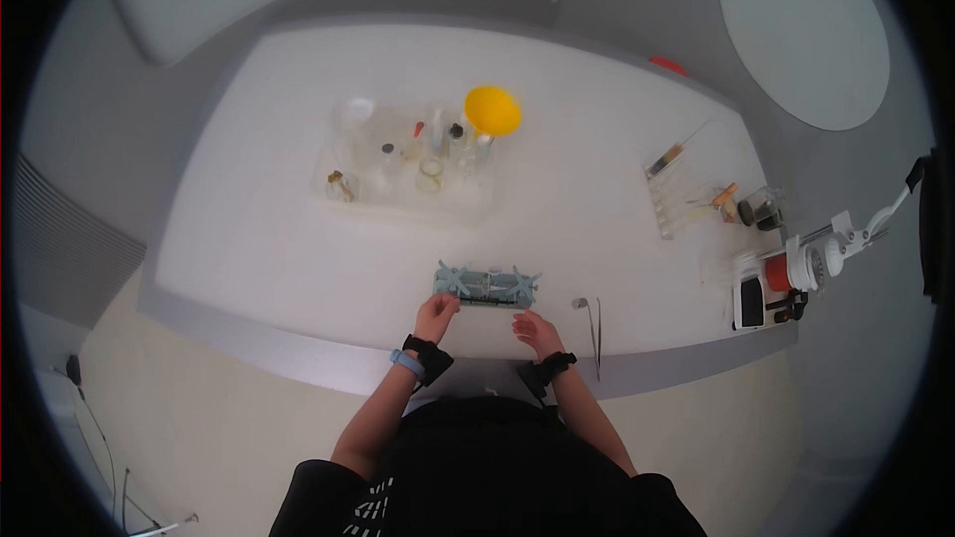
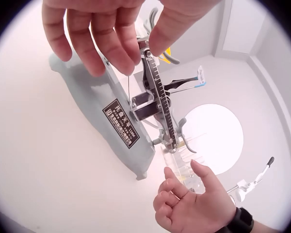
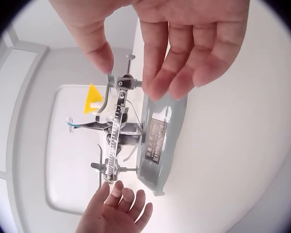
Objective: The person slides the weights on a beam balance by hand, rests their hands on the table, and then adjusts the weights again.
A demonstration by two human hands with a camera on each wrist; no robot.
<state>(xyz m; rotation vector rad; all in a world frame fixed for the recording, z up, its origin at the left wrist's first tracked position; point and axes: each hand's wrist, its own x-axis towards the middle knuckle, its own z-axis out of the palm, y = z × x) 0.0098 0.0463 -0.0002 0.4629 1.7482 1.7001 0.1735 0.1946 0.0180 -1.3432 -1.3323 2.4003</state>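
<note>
A grey-green tray balance stands near the table's front edge, with two cross-shaped pan supports on top. Its black graduated scale runs along the front, above the label plate. My left hand is at the balance's left end; in the left wrist view its thumb and fingers lie on either side of the scale's end, and whether they touch it I cannot tell. My right hand, fingers loosely bent and apart, hovers by the right end, holding nothing.
Tweezers and a small round-headed item lie right of the balance. Behind stands a clear tray of bottles with a yellow funnel. A tube rack, jars and a white device are at the right.
</note>
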